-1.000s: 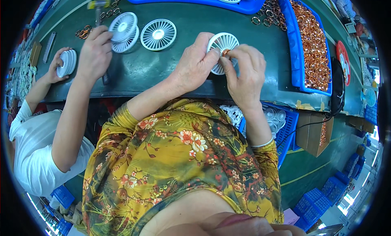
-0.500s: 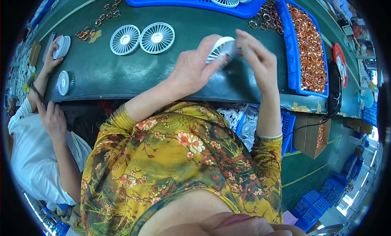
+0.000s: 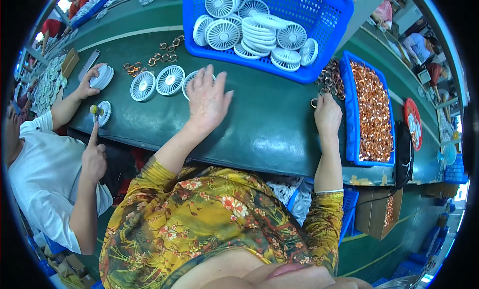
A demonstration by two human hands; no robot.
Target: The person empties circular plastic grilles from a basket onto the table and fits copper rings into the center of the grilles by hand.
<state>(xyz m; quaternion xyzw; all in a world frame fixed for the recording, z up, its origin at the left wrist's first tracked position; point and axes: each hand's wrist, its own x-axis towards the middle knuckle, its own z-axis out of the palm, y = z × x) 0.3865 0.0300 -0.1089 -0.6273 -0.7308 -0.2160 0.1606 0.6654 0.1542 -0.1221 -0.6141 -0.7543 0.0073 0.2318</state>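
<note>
My left hand (image 3: 207, 100) is over the bench, fingers spread. It partly covers a white spoked disc (image 3: 188, 83), which lies flat in a row beside two others, a middle disc (image 3: 170, 80) and a left disc (image 3: 143, 86). My right hand (image 3: 328, 117) is at the near end of a loose group of copper-coloured rings (image 3: 335, 79). Its fingers are pinched together at a copper-coloured ring (image 3: 314, 103), which shows beside the fingertips.
A blue basket (image 3: 192, 45) of white discs stands at the back. At right is a blue tray (image 3: 353, 134) full of copper-coloured rings. On the left a co-worker (image 3: 55, 164) holds stacked discs (image 3: 102, 77) and a yellow-tipped tool (image 3: 95, 111). More rings (image 3: 164, 57) lie behind the row.
My left hand has moved left, and a third disc now lies in the row. My right hand has gone from the disc to the rings. The view has tilted up.
</note>
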